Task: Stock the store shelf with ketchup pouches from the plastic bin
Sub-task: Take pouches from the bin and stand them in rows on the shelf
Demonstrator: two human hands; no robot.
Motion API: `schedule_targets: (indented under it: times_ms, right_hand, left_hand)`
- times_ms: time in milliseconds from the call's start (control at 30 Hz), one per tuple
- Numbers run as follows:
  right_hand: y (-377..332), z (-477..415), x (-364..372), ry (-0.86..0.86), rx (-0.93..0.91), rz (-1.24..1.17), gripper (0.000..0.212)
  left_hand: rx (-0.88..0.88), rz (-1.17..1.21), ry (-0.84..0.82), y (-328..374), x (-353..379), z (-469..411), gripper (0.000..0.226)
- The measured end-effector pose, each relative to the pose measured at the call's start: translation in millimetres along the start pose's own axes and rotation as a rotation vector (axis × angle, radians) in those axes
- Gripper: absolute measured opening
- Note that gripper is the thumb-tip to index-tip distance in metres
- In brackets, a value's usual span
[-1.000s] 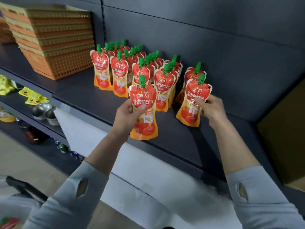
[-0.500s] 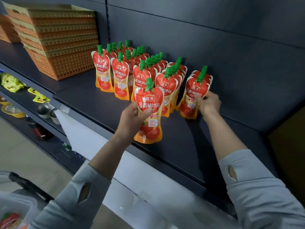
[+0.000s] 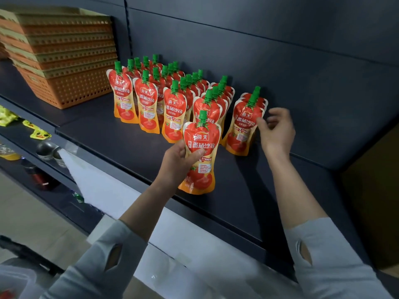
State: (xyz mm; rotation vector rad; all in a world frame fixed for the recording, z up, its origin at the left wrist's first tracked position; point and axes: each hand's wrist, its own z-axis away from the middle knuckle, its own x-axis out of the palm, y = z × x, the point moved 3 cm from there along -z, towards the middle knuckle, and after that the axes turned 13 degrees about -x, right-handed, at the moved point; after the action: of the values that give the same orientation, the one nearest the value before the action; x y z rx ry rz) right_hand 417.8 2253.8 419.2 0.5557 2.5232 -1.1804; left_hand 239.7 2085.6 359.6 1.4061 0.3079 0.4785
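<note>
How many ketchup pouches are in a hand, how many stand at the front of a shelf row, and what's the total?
held pouch in the left hand: 1
front-of-row pouches standing on the shelf: 5
total: 6

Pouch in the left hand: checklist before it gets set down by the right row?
1. Left hand grips pouch: ok.
2. Pouch upright, cap up: ok.
3. Bare shelf in front of right row: ok.
4. Right hand clear of right row: cannot tell; the thumb is at the front pouch's edge.
5. Other rows standing: ok.
</note>
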Motion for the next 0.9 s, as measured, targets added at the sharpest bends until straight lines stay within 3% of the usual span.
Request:
schedule_targets:
  times_ms: [67,167,233,433,600,900]
  right_hand:
    - [-25.9,9.8,-12.2,-0.043,-0.136,-0.081,0.018]
    - [-53.8,29.4,-5.7,-0.485,-0.126,-0.282,0.015]
    - [-57.1,35.5,-1.8,-0.633,-0.096,-0.343,0.014]
    - [-39.0,32.1,-11.4,-0.554,-0.074,-0.33,0.007]
    - [-17.5,18.4,-22.8,-0.384,-0.046,-0.195,0.009]
    - [-6.7,3.7,-6.0,-0.284,-0.125,-0.001,0.027]
  left_hand:
    - [0.016,-0.027,-0.022,1.9,8.7,-1.2,0.024]
    - [0.027,-0.017,-0.086,4.2,24.3,-3.4,0.023]
    - [0.026,-0.003,-0.119,4.9,33.4,-3.9,0.026]
    - [0.014,-0.071,-0.174,-6.1,47.0,-9.2,0.034]
    - [0.083,-0.434,-0.041,-36.1,41.1,-13.7,0.041]
    - [0.261,-0.848,-0.079,-45.7,73.9,-26.1,0.06]
